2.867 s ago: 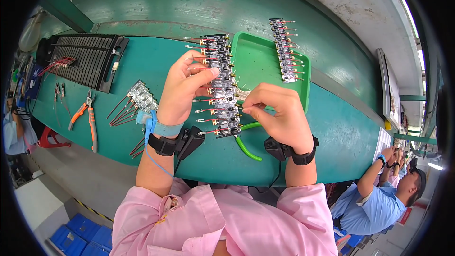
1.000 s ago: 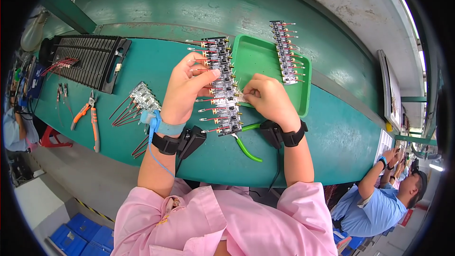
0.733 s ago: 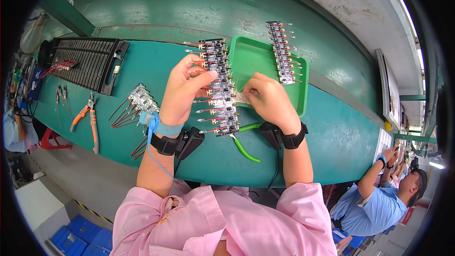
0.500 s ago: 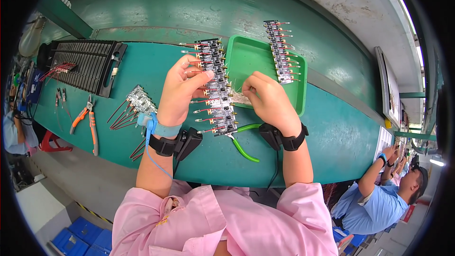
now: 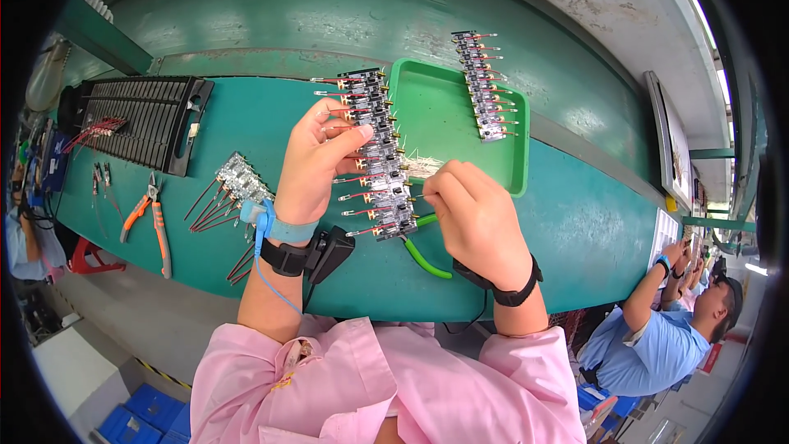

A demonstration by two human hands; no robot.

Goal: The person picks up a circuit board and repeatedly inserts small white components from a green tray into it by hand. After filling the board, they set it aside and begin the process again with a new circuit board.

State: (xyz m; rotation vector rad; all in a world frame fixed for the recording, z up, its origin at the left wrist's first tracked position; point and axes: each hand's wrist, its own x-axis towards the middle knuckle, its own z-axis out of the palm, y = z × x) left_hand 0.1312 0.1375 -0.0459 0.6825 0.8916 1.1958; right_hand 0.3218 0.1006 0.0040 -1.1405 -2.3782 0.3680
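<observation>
My left hand [image 5: 319,152] grips a long strip of circuit boards [image 5: 380,144] at its left edge, the thumb lying on the upper face. Short red wires with small clear tips stick out along that edge, and small brass-coloured parts line the other. My right hand [image 5: 477,212] is pinched close to the strip's lower right edge; whatever lies between its fingertips is too small to make out. Under the strip's lower end, green-handled pliers [image 5: 427,259] show only in part. Behind my right hand, a heap of thin pale clippings [image 5: 422,167] lies in the green tray [image 5: 521,166].
A second board strip [image 5: 483,86] rests across the tray's far rim. Left of my arm lie a smaller board piece with red wires [image 5: 240,177], orange-grey pliers [image 5: 156,218] and a black slotted rack [image 5: 136,119]. A co-worker in blue [image 5: 649,345] is at the right.
My right hand has moved down and slightly right, from beside the strip's middle to its lower right edge. My left hand still holds the strip in nearly the same place.
</observation>
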